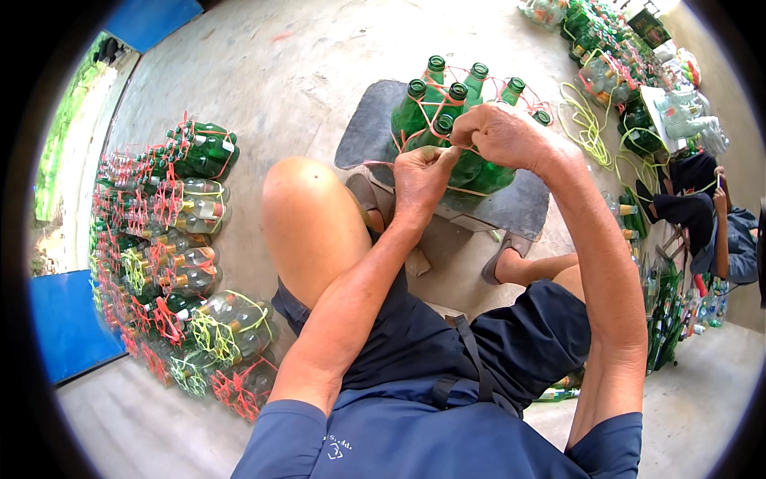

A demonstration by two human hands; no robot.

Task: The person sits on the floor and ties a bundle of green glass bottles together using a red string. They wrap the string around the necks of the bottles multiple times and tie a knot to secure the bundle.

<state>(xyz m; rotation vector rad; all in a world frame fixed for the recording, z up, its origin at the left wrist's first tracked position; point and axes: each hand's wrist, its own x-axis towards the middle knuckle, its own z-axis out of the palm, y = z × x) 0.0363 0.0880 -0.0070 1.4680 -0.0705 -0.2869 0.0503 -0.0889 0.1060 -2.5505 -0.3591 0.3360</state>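
Several green glass bottles [409,117] stand upright in a tight cluster on a dark flat board [365,123] before my knees. Pink plastic twine [428,108] runs between and around their necks, and a pale band circles the bodies low down. My left hand [422,176] pinches the twine between thumb and fingertips at the near side of the cluster. Just right of it my right hand [502,135] also grips the twine, fingers curled, covering part of the bottles behind. The fingertips of both hands nearly meet. Loose twine trails left across the board.
Tied bundles of bottles [197,206] lie stacked on the concrete floor at left. More bundles [604,78] line the right side, beside loose yellow-green twine [583,126]. At far right a seated person [724,233] holds something slim. Blue door panels [75,323] flank the opening at left.
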